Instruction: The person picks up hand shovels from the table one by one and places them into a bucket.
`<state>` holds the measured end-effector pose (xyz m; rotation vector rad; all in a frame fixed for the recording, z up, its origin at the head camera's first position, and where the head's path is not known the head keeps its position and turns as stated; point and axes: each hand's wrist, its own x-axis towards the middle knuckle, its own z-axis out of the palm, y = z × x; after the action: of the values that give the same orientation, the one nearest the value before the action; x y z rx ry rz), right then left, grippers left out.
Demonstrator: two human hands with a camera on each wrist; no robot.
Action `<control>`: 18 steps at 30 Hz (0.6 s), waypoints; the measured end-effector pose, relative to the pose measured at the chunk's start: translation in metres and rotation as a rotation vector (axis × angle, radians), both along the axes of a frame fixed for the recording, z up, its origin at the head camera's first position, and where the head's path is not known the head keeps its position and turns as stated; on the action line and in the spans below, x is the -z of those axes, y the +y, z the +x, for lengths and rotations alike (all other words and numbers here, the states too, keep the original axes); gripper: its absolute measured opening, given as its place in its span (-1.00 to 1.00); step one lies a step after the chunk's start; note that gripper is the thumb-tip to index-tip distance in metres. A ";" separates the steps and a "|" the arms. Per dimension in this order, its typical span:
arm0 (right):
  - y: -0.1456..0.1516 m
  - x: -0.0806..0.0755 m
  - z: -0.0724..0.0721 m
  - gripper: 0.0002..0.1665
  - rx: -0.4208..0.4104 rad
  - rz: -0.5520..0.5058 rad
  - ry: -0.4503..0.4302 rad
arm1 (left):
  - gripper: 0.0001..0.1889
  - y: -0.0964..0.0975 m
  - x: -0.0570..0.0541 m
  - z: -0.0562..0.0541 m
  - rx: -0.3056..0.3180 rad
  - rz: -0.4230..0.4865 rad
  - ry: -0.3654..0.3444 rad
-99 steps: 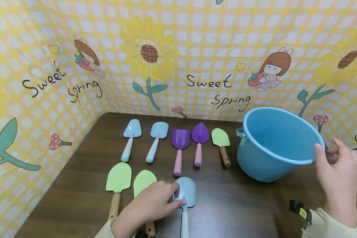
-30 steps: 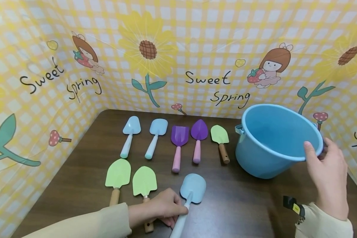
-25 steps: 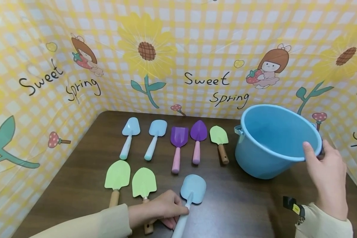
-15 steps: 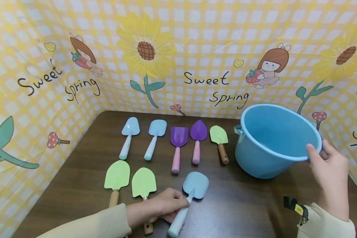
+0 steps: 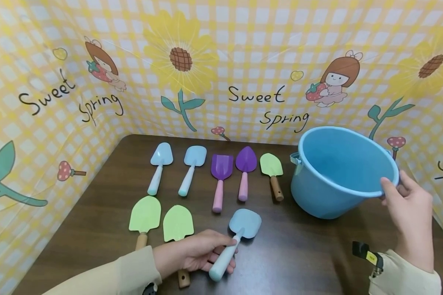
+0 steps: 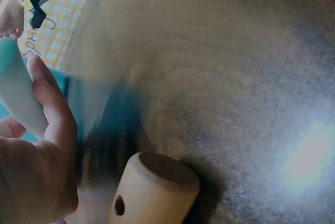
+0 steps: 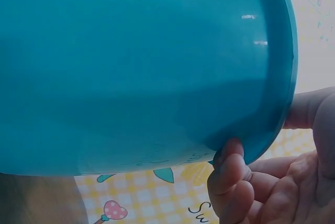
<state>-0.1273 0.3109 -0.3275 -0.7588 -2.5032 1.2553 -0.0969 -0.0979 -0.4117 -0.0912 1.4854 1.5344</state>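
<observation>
My left hand (image 5: 203, 250) grips a light blue trowel (image 5: 245, 223) by its pale handle, thumb along the neck. The trowel slants, its blade pointing away to the right and its handle end toward me. In the left wrist view, fingers curl round the handle (image 6: 21, 90), its mint-green end facing the camera. My right hand (image 5: 409, 209) pinches the rim of a large blue bucket (image 5: 321, 196), thumb on the near side. The right wrist view shows curled fingers (image 7: 233, 174) against the bucket wall (image 7: 157, 51). The bucket leans slightly and nothing shows inside it.
Two green trowels (image 5: 145, 215) with wooden handles lie at the left, one partly under my left forearm. Behind them lie two light blue trowels (image 5: 195, 156), two purple ones (image 5: 222, 166) with pink handles and a smaller green trowel (image 5: 271, 164). A checked cloth (image 5: 254, 49) hangs behind the table.
My left hand has gone from the light blue trowel's blade to its handle. The trowel has turned, its blade swinging right and its handle end rising. My right hand stays at the bucket's rim.
</observation>
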 end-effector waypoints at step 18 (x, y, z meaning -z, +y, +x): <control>0.009 -0.001 0.002 -0.10 -0.127 -0.058 0.026 | -0.66 -0.002 -0.005 0.000 -0.030 0.051 0.029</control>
<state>-0.1253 0.3203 -0.3265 -0.5999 -2.5390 1.3763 -0.0968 -0.0997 -0.4067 -0.0616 1.4720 1.6025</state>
